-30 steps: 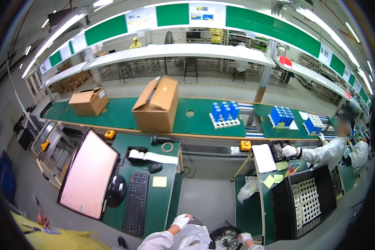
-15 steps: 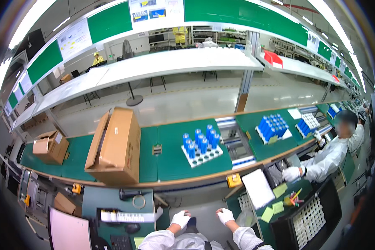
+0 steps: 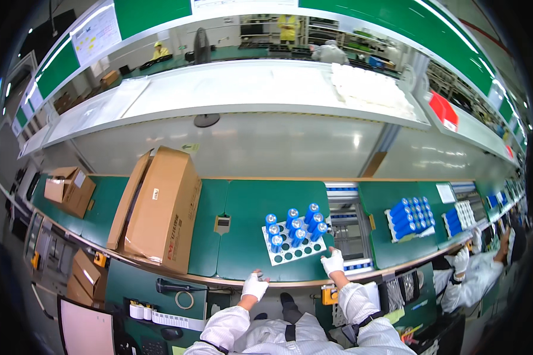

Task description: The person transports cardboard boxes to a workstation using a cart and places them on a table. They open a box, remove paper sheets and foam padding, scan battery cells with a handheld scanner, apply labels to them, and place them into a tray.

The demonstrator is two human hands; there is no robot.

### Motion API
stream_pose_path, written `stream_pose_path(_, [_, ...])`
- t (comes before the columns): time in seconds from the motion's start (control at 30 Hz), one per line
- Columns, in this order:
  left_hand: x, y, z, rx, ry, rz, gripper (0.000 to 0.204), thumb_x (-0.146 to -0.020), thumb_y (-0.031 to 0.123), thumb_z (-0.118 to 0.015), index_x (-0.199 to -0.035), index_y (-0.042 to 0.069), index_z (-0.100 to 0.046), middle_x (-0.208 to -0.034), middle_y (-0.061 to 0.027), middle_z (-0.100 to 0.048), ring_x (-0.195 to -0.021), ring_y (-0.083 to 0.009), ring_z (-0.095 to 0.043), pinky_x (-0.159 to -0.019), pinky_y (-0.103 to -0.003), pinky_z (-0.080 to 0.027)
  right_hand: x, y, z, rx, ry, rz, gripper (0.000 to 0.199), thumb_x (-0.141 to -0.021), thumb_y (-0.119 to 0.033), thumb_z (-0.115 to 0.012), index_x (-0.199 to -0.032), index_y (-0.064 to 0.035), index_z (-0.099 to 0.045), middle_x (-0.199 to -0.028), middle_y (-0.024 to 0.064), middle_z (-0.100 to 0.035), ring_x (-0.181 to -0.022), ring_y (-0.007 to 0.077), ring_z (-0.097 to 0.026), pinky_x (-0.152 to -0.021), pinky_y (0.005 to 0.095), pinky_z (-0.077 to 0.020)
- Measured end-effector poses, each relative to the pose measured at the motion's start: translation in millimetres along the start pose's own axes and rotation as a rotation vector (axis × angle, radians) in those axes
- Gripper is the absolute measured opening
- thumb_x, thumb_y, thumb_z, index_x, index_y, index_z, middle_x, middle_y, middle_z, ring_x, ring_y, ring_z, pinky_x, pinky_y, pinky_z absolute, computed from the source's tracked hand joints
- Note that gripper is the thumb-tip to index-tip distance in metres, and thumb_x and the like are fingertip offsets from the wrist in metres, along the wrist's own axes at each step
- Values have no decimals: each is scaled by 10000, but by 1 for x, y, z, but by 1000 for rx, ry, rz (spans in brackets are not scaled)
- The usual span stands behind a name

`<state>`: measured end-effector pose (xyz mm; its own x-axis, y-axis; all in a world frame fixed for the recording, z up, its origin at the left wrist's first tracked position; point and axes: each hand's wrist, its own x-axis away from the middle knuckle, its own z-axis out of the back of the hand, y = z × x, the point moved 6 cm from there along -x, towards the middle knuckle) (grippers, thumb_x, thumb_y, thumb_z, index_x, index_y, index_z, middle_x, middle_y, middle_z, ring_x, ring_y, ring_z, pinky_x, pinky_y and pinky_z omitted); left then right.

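Observation:
Several blue cylindrical battery cells [image 3: 298,238] stand upright in a white perforated tray [image 3: 287,255] on the green bench. The tray's front row of holes holds no cells. My right hand [image 3: 333,262], in a white glove with bare fingertips, is over the bench's front edge, close to the tray's right front corner. Its fingers are parted and hold nothing; whether they touch the tray I cannot tell. My left hand [image 3: 256,286], gloved the same way, is at the bench's front edge, left of and nearer than the tray. Its fingers are apart, with nothing in them.
A large open cardboard box [image 3: 163,207] stands left of the tray, a smaller box [image 3: 70,192] farther left. Rightward, past a conveyor gap [image 3: 352,228], is another cell tray [image 3: 410,219]. A co-worker [image 3: 477,278] sits at the right. A side desk [image 3: 121,284] is at the lower left.
I have come closer to the bench. Both hands have reached forward to its front edge, the right one up beside the tray. The co-worker's arm has shifted.

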<state>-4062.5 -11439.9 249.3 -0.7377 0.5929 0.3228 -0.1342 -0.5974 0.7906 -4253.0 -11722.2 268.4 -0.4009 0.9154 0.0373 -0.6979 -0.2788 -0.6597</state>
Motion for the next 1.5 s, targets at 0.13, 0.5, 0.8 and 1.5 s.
stream_pose_path(0.13, [-18, 13, -14, -114, 61, 8, 756, -722, 306, -768, -1346, 29, -444, -1243, -207, -571, -1106, -354, -581, -946, -396, -465, -38, 5, -18, 137, -214, 98, 716, -691, -266, -779, -1320, -55, -509, -1180, 184, -576, -1093, 355, -576, -923, 400, -481])
stream_pose_path(0.5, [-58, 16, -31, 128, 116, 91, 753, -691, 1, -784, -1355, -2, -428, -1012, -101, -692, -809, -152, -662, -736, -279, -533, -49, -5, -32, 185, -342, 227, 752, -628, -298, -845, -1278, -60, -550, -984, 180, -649, -925, 355, -633, -811, 409, -503])
stream_pose_path(0.8, [-88, -22, 10, 418, 111, 105, 595, -724, -14, -762, -1270, -17, -526, -1097, -120, -666, -834, -145, -640, -750, -266, -512, -18, -27, -74, 96, -296, 223, 852, -605, -324, -852, -1342, -75, -504, -938, 174, -643, -879, 344, -637, -780, 407, -508])
stream_pose_path(1.5, [48, -115, 98, 395, 286, 206, 311, -848, 310, -645, -1068, 93, -680, -1012, -118, -698, -943, -279, -662, -857, -341, -498, 70, -58, -117, -56, -531, 357, 98, -744, -75, -676, -820, -52, -619, -662, 99, -598, -619, 263, -604, -619, 341, -499])
